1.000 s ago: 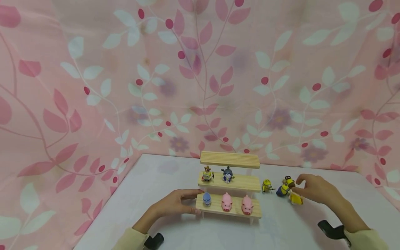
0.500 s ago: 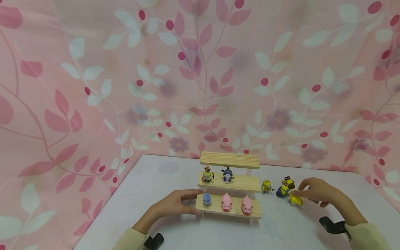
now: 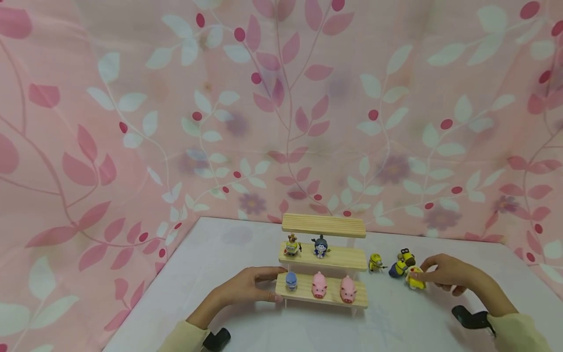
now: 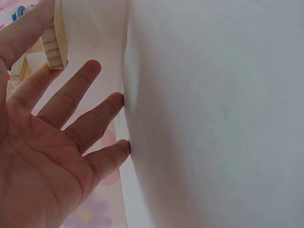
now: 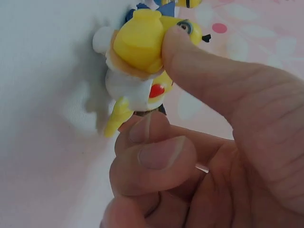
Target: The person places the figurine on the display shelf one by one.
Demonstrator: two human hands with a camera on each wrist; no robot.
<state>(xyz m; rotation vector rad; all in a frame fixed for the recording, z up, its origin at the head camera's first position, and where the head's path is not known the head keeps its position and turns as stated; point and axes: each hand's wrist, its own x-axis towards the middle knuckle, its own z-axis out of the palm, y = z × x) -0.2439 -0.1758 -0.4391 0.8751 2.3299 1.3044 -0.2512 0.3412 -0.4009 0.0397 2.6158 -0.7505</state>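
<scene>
My left hand (image 3: 244,287) holds the left end of the lowest board of a three-tier wooden display shelf (image 3: 308,297), thumb and index finger on either side of the board end (image 4: 54,45). Its other fingers spread loosely below. My right hand (image 3: 453,274) pinches a yellow and white minion figurine (image 5: 137,45) with a red heart-like patch, which lies tilted just over the white table; whether it touches the cloth I cannot tell. Beside it are a blue and yellow minion (image 3: 398,268), a brown and yellow one (image 3: 406,256) and a yellow one (image 3: 376,262).
On the lowest tier stand a blue figurine (image 3: 291,281) and two pink pigs (image 3: 319,286). A crowned figurine (image 3: 292,246) and a dark-haired one (image 3: 320,247) stand on the middle tier. A pink leafy curtain (image 3: 290,122) hangs behind the white table (image 3: 237,244).
My right hand has come down and towards me from above the minion cluster and taken hold of the yellow and white figurine, which has turned slightly. The left hand stays on the shelf.
</scene>
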